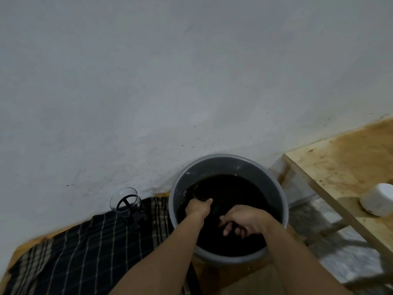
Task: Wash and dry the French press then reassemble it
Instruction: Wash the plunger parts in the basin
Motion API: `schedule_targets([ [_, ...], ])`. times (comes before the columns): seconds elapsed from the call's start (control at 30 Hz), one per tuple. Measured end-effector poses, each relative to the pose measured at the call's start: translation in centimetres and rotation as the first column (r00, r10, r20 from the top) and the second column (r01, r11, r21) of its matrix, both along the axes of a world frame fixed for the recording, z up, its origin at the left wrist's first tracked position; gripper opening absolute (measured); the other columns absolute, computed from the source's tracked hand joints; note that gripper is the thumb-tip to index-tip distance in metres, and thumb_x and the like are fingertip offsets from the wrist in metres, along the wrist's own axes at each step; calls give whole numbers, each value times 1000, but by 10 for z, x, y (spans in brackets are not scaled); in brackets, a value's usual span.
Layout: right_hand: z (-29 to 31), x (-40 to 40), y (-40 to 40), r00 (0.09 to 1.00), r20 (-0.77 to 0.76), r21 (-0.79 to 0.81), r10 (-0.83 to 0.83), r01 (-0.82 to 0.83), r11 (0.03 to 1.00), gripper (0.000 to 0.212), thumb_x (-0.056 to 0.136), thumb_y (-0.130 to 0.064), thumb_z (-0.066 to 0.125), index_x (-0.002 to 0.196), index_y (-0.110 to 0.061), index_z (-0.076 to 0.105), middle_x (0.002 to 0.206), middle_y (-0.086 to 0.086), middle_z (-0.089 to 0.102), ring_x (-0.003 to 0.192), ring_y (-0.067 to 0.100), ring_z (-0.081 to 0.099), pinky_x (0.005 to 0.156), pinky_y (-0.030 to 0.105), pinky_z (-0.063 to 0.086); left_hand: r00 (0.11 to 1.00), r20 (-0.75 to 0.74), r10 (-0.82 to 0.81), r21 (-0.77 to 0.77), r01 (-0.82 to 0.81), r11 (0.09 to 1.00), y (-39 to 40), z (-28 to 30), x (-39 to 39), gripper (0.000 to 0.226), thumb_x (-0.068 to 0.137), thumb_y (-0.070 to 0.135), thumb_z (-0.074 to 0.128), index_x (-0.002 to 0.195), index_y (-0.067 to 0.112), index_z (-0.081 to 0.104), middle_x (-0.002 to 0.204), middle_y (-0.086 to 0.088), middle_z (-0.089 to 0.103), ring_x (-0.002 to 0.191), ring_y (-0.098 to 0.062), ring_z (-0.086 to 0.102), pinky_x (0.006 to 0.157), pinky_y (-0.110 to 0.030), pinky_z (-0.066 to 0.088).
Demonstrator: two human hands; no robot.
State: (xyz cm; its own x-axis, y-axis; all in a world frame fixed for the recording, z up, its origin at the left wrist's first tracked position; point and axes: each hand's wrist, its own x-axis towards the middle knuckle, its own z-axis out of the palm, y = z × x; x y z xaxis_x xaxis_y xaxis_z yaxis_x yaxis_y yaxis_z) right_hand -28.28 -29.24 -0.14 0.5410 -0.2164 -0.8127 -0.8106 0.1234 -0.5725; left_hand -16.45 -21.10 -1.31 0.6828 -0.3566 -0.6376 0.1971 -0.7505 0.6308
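Head view looks down on a grey bucket (228,165) of dark water beside a white wall (148,81). Both hands are in it: the left hand (197,207) curls round something dark at the water's surface, and the right hand (244,221) has its fingers bent over a dark thing too murky to name. The two hands are near each other, not touching. A glass beaker (125,202) of the French press stands upright on a striped cloth (85,248), left of the bucket. A wooden bench (340,167) on the right carries a white object (377,199).

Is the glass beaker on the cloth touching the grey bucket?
Apart. The head view shows the glass beaker standing on the striped cloth, with a strip of cloth visible between it and the bucket.
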Motion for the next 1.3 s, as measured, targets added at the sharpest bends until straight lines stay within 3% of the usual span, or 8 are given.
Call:
schedule_targets([
  [0.17,-20,4,0,994,110,-537,-8,66,841,20,88,-21,67,70,-21,59,69,0,59,64,14,59,57,24,49,927,236,-291,207,245,947,0,-13,9,33,98,22,47,120,2,62,122,-18,62,110,-33,61,93,-37,49],
  [0.33,-11,-3,-1,989,9,-764,150,-90,639,9,88,-32,65,81,-26,63,82,-4,59,75,11,54,70,28,42,836,293,-465,370,349,861,-4,-15,7,32,98,22,47,122,4,58,124,-17,60,111,-32,60,93,-39,50],
  [0.53,-16,-4,2,982,-2,-478,187,-165,863,27,96,-34,53,81,-19,70,85,1,65,80,16,61,86,35,51,991,50,-121,5,121,993,-9,-22,7,47,88,34,65,123,4,60,121,-17,63,108,-30,60,90,-30,50],
  [0.67,-12,-1,7,996,-10,-228,86,-86,970,30,98,-39,48,112,-19,67,100,0,65,83,13,63,79,34,52,978,-184,93,-125,-117,985,-10,-26,9,51,77,19,78,123,4,61,116,-20,64,103,-35,63,93,-42,54],
  [0.77,-13,0,7,994,21,-413,107,-89,907,19,95,-36,55,98,-21,66,83,-2,60,77,13,61,73,30,49,999,9,43,-42,-43,998,-8,-28,17,37,87,15,67,121,1,63,117,-21,65,108,-34,62,98,-40,51],
  [0.93,-10,-4,6,986,99,-815,131,5,580,18,89,-35,64,74,-26,58,75,-4,58,74,15,56,67,29,42,933,244,-264,239,206,949,-4,-22,13,34,96,21,51,121,1,61,123,-19,61,112,-33,60,96,-38,49],
  [1.13,-12,-11,1,998,-3,-341,67,-64,938,24,95,-36,55,79,-20,63,77,0,62,63,11,58,67,28,49,979,83,-187,17,186,982,-13,-30,8,35,88,25,64,120,10,64,115,-13,66,104,-28,63,95,-34,53],
  [1.3,-14,-5,4,996,27,-458,84,-63,887,19,96,-34,54,90,-19,65,84,0,61,75,14,60,71,31,51,919,288,-268,171,226,959,-8,-27,14,31,93,25,56,115,6,67,117,-16,66,106,-33,63,93,-35,51],
])
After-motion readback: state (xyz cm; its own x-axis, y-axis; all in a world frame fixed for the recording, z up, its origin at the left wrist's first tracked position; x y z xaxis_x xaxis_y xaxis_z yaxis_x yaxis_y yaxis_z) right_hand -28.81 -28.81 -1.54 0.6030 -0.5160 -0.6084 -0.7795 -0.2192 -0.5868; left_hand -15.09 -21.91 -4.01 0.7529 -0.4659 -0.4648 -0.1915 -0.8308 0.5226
